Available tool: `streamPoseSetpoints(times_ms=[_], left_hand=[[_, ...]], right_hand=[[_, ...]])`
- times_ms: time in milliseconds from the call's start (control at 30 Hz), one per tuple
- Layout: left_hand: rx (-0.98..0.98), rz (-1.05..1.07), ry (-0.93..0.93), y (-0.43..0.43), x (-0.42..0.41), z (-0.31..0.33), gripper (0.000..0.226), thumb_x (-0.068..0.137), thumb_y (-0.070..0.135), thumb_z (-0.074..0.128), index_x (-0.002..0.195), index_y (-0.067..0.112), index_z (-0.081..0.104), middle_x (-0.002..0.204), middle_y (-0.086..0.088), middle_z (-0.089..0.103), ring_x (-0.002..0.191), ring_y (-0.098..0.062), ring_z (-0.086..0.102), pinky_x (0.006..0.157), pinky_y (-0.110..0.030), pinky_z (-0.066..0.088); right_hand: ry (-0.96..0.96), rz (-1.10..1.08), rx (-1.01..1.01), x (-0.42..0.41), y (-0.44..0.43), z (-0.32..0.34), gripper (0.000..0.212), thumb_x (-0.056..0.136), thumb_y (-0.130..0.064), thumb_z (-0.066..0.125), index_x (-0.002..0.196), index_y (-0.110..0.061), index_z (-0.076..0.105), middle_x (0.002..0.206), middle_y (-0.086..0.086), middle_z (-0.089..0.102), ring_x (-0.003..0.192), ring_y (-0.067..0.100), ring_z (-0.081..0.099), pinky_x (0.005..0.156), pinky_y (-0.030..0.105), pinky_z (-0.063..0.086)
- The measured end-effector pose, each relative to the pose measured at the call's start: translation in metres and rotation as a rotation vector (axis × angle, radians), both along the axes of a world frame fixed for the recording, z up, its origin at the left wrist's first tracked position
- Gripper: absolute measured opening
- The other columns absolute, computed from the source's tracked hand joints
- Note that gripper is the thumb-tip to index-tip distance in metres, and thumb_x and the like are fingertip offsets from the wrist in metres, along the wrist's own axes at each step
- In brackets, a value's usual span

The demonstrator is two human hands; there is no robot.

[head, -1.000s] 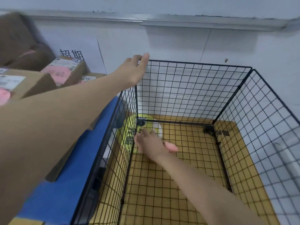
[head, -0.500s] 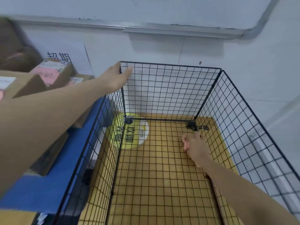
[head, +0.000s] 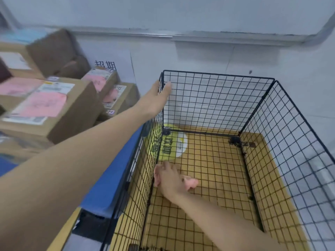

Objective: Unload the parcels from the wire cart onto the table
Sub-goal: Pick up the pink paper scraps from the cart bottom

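— Parcels (head: 101, 82) stacked on the table (head: 112, 178): is that all of them?

— Nearly, I judge. The brown boxes sit at 9 to 10 o'clock from the wire cart (head: 217, 75). One small pink thing (head: 190, 182) lies on the cart floor, at its 9 o'clock side, touching the right hand (head: 169, 178). It is blurred. I take it for the last parcel to unload but cannot be sure.

— Which way do they lie?

— The nearest box (head: 54, 113) has its pink label up and seems to run from 7 to 1 o'clock. The pink thing runs about 10 to 4, too blurred to tell its ends apart.

— And the hands?

— The right hand reaches down, fingers curled beside the pink thing. Whether it pinches it I cannot tell. The left hand (head: 155, 100) rests at the cart's 11 o'clock top corner, fingers straight and pressed together.
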State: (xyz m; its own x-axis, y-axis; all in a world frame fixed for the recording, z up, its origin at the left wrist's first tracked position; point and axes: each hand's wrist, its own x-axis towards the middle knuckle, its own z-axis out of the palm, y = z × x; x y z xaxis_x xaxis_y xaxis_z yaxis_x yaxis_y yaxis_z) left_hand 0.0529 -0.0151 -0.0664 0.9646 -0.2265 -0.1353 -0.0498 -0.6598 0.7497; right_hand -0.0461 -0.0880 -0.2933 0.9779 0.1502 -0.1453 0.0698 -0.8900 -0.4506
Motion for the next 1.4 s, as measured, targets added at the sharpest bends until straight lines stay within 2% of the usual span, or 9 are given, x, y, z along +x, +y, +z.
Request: streamPoseSetpoints(times_ms=[233,433,733,900,1000,1100,1233,1333,1400], left_hand=[[-0.006,0.026,0.003,0.0,-0.003,0.001,0.064,0.098,0.058,0.016,0.153,0.025,0.009,0.157,-0.002,0.023,0.143,-0.023,0.024,0.113,-0.034,0.017],[-0.035,0.068,0.037,0.005,-0.011,0.0,0.066,0.096,0.062,0.014,0.153,0.029,0.011,0.159,0.003,0.017,0.145,-0.021,0.017,0.116,-0.037,0.011],[0.066,0.056,0.052,0.013,-0.058,0.002,0.073,0.093,0.066,0.019,0.153,0.026,0.004,0.159,-0.001,0.016,0.145,-0.024,0.018,0.116,-0.039,0.012],[0.107,0.061,0.012,0.019,-0.083,-0.002,0.076,0.093,0.066,0.024,0.153,0.024,0.003,0.158,-0.004,0.019,0.144,-0.026,0.021,0.115,-0.039,0.015],[0.098,0.058,0.005,0.019,-0.09,-0.004,0.077,0.092,0.066,0.028,0.153,0.025,0.003,0.159,-0.001,0.016,0.145,-0.024,0.019,0.116,-0.038,0.013],[0.092,0.073,-0.007,0.017,-0.094,-0.006,0.078,0.092,0.066,0.031,0.153,0.026,0.004,0.159,-0.001,0.016,0.144,-0.024,0.019,0.116,-0.038,0.013],[0.101,0.073,-0.01,0.017,-0.093,-0.005,0.078,0.092,0.066,0.03,0.153,0.025,0.004,0.157,-0.006,0.021,0.142,-0.027,0.025,0.115,-0.038,0.016],[0.116,0.068,-0.011,0.017,-0.091,-0.006,0.077,0.092,0.065,0.029,0.153,0.025,0.003,0.156,-0.009,0.024,0.142,-0.028,0.026,0.115,-0.038,0.016],[0.119,0.058,-0.002,0.018,-0.093,-0.004,0.077,0.093,0.064,0.029,0.153,0.023,0.002,0.157,-0.01,0.022,0.142,-0.028,0.025,0.115,-0.039,0.016]], right_hand=[[0.018,0.276,-0.327,-0.02,-0.086,0.002,0.054,0.081,-0.019,0.068,0.129,-0.031,0.047,0.14,-0.002,0.035,0.129,0.024,0.038,0.102,0.046,0.045],[0.111,-0.025,-0.553,-0.07,-0.19,0.009,0.066,0.081,-0.031,0.069,0.139,-0.036,0.037,0.141,0.0,0.037,0.123,0.022,0.045,0.094,0.036,0.052],[0.128,-0.253,-0.363,-0.076,-0.169,0.014,0.035,0.08,-0.021,0.069,0.112,-0.027,0.056,0.119,0.005,0.044,0.107,0.024,0.052,0.086,0.041,0.054],[0.084,-0.057,-0.183,-0.081,-0.113,0.013,0.039,0.082,-0.011,0.065,0.116,-0.03,0.059,0.122,0.0,0.044,0.108,0.019,0.049,0.086,0.028,0.053],[0.111,0.142,-0.068,-0.094,-0.059,0.025,0.034,0.083,-0.009,0.06,0.113,-0.025,0.06,0.129,0.002,0.041,0.122,0.026,0.041,0.101,0.04,0.045],[0.171,0.348,-0.01,-0.11,-0.011,0.03,0.023,0.084,-0.009,0.056,0.105,-0.017,0.057,0.129,0.006,0.04,0.121,0.03,0.041,0.098,0.048,0.045],[0.102,0.474,-0.015,-0.119,0.004,0.029,0.011,0.087,-0.009,0.055,0.098,-0.01,0.053,0.123,0.011,0.042,0.116,0.029,0.04,0.095,0.046,0.044],[0.123,0.589,-0.159,-0.112,-0.02,0.032,0.029,0.086,-0.014,0.06,0.114,-0.018,0.056,0.138,0.006,0.037,0.111,0.024,0.045,0.075,0.033,0.049],[0.108,0.649,-0.259,-0.11,-0.05,0.03,0.039,0.081,-0.015,0.066,0.118,-0.024,0.056,0.134,0.001,0.041,0.115,0.023,0.047,0.08,0.034,0.048]])
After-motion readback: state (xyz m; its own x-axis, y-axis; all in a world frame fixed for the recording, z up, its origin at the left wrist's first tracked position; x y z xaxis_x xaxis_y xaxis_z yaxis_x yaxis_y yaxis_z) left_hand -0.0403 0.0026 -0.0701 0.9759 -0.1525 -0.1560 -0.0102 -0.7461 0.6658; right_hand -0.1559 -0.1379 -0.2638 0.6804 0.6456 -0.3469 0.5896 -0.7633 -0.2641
